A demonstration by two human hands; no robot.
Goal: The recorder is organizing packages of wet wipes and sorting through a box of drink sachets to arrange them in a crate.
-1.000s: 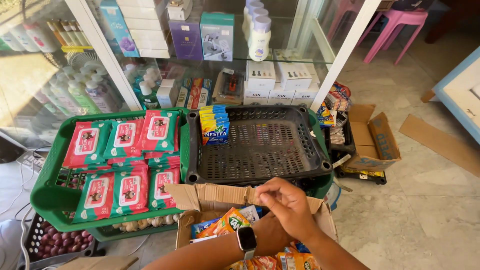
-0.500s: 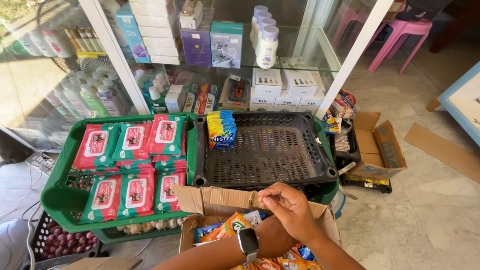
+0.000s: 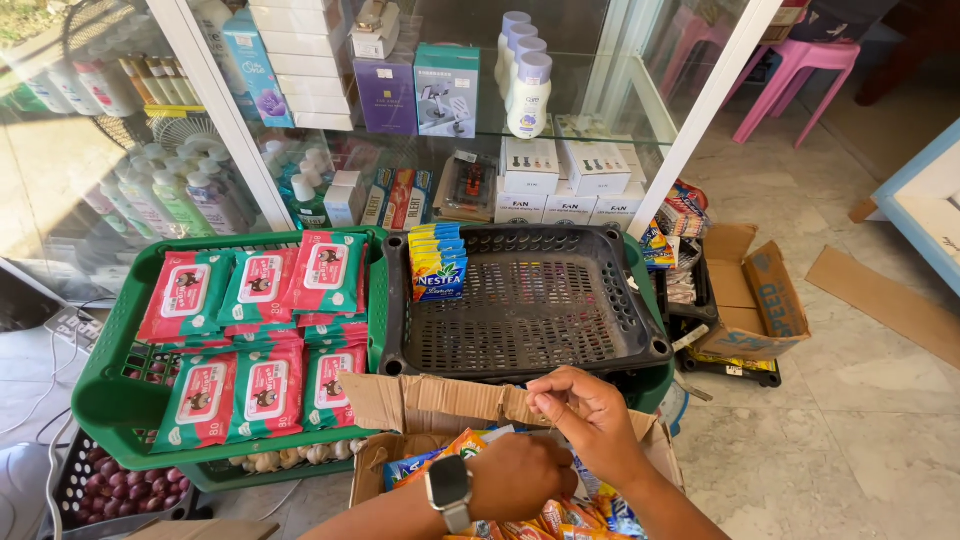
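While both hands meet, fingers pinch over the cardboard box.

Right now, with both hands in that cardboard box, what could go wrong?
The left hand and right hand crowd over the sachet packets, so some may spill. The torn box flap could give way. The upright blue-and-yellow packets in the black tray might topple if bumped.

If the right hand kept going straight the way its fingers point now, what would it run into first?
The right hand points left and slightly away, fingertips at the torn flap of the cardboard box. It would likely meet that flap first; beyond lies the green crate of wipe packs. Depth is unclear.
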